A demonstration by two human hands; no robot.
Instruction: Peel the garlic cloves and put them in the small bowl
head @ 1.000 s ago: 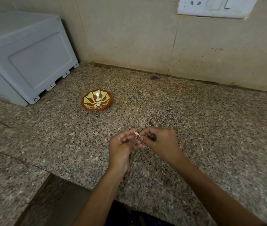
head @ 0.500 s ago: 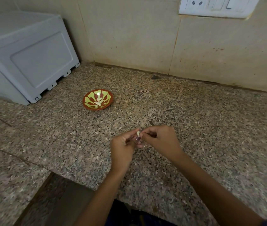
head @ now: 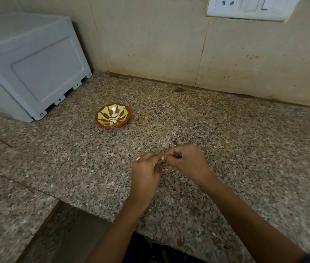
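Over the middle of the granite counter, my left hand (head: 146,171) and my right hand (head: 186,161) meet fingertip to fingertip. Between them they pinch a small pale garlic clove (head: 162,158), mostly hidden by the fingers. A small red bowl with a yellow-green pattern (head: 101,121) stands farther back and to the left, apart from both hands. Several peeled white cloves (head: 114,118) lie in it.
A large grey plastic appliance (head: 27,63) stands at the back left against the tiled wall. A white socket and switch plate (head: 250,6) is on the wall at upper right. The counter's front edge (head: 86,209) steps back at lower left.
Both hands stay together on the clove with only small finger movements. The view has shifted slightly.
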